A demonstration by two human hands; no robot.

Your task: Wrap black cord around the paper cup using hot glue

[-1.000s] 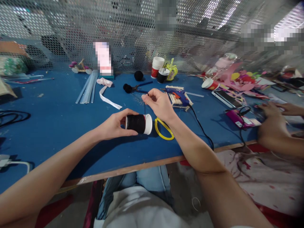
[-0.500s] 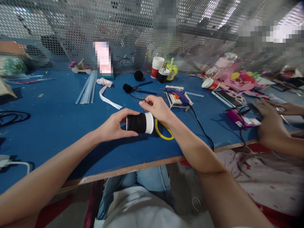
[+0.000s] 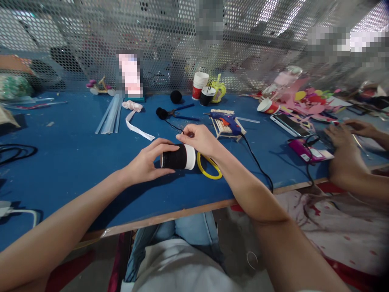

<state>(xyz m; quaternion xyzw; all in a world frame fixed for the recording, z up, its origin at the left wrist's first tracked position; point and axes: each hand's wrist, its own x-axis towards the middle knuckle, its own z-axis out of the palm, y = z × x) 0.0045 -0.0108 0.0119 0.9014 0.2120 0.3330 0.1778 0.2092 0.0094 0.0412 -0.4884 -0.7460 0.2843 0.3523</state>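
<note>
On its side, its white rim facing right, lies a paper cup (image 3: 178,158) wound with black yarn over most of its wall. My left hand (image 3: 152,160) grips it from the left, thumb and fingers around the dark part. Just above the rim end, my right hand (image 3: 196,138) pinches the black yarn (image 3: 175,127), which runs back to a small black yarn ball (image 3: 161,113). A yellow ring (image 3: 209,174) lies on the table, partly under my right forearm. Blue-handled pliers (image 3: 184,114) rest beyond my hands.
A glue gun (image 3: 227,123) sits on a stick rack, its cord trailing to the table edge. Farther back stand stacked paper cups (image 3: 200,85) and a black-wrapped cup (image 3: 208,96). Glue sticks (image 3: 110,115) and white ribbon (image 3: 138,129) lie left. Another person's hands (image 3: 343,142) work at right.
The cup has turned slightly in my left hand, and my right hand has shifted slightly, still pinching the yarn. At right, the other person's far hand has moved.
</note>
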